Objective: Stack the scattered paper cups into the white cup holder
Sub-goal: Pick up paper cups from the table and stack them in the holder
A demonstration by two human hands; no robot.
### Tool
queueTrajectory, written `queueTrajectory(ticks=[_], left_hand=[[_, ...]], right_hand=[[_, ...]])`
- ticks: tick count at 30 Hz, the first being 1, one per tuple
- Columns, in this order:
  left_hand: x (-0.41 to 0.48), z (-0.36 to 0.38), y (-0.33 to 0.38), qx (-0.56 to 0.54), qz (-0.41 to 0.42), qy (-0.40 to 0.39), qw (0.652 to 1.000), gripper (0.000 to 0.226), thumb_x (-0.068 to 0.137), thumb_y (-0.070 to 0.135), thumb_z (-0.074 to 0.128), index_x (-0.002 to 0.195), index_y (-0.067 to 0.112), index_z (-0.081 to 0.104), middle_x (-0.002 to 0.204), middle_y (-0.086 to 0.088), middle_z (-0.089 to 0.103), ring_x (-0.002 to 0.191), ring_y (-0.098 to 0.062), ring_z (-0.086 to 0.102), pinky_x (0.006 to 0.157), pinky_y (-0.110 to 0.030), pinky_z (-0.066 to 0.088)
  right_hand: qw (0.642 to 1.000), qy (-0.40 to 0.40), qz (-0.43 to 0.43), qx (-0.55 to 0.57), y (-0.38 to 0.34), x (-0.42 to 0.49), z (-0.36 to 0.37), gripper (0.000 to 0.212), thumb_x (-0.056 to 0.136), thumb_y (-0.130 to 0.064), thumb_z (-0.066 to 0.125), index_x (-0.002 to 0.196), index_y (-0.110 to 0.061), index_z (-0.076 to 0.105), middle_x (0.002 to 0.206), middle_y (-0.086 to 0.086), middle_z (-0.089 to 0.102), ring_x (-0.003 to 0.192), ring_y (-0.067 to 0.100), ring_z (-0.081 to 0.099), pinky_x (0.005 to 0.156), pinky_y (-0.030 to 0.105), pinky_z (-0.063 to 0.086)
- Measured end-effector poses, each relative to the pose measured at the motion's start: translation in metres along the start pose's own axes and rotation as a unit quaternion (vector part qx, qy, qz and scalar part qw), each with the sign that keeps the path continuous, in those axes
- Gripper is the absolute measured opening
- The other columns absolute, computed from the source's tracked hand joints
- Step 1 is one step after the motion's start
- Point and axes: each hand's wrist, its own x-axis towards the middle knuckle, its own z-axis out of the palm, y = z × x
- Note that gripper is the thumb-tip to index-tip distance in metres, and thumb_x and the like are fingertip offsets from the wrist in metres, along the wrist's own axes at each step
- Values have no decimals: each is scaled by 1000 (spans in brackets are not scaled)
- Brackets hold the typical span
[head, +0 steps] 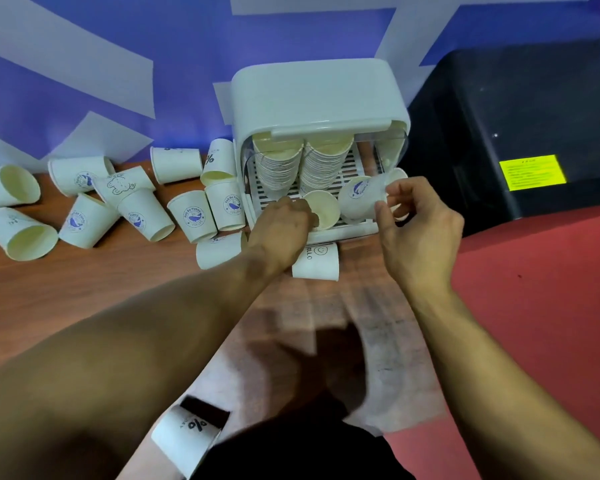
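The white cup holder [317, 95] stands against the wall with its front open. Two tall stacks of nested cups [303, 164] lean inside it on a slatted tray. My left hand [281, 226] reaches onto the tray's front and grips an upright paper cup [323, 207] by its side. To the right, my right hand [416, 230] pinches a tilted whale-print cup [357, 199] between thumb and fingers at the holder's right front. Another cup [397, 174] peeks out behind those fingers. Several loose cups [146, 206] lie scattered on the wooden table to the left.
A "HELLO" cup [316, 263] lies just in front of the holder under my left wrist. One "%" cup [187, 434] lies near my lap. A black box [520, 126] with a yellow label stands right of the holder, on a red surface [541, 289].
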Motion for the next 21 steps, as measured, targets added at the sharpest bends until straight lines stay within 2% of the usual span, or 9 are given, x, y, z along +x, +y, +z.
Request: queueTrajectory(ticks=[4,7,10,14,18,21], left_hand=[[-5,-4,0,-101,-25,90,991,30,88,19,68,118,14,66,112,-5,59,97,-27,60,79,-35,48],[-10,-11,-1,-124,-56,149,979,25,88,25,70,111,15,67,106,-3,59,91,-23,62,72,-34,52],[-22,-17,-5,-145,-99,197,965,18,87,28,70,101,18,69,100,1,61,87,-18,61,69,-29,49],[-42,-20,-15,-164,-148,199,955,14,86,27,70,97,19,69,96,3,62,78,-16,61,65,-26,46],[-58,-17,-25,-157,-183,182,953,15,87,28,68,98,19,70,97,3,62,82,-16,61,67,-27,48],[-69,-14,-31,-152,-205,172,952,13,87,28,67,97,20,69,94,5,60,77,-12,58,65,-29,47]], right_hand=[[999,-8,-47,-18,3,9,16,18,81,-18,69,98,-20,64,84,-8,66,76,12,59,66,31,48],[993,-28,-101,-46,4,13,30,18,82,-16,69,99,-19,66,86,-5,68,85,15,59,65,33,50],[986,-50,-152,-43,6,13,45,19,79,-7,70,95,-17,69,82,-2,69,86,21,60,61,36,51],[975,-88,-193,-59,6,11,67,18,78,-4,70,91,-15,72,79,-2,70,82,27,60,59,37,51],[967,-79,-228,-84,5,5,77,19,73,-1,74,87,-15,74,73,-1,69,76,27,60,56,32,50],[963,-78,-243,-86,6,-1,78,23,69,1,76,87,-13,75,73,0,69,75,28,61,53,31,50]])
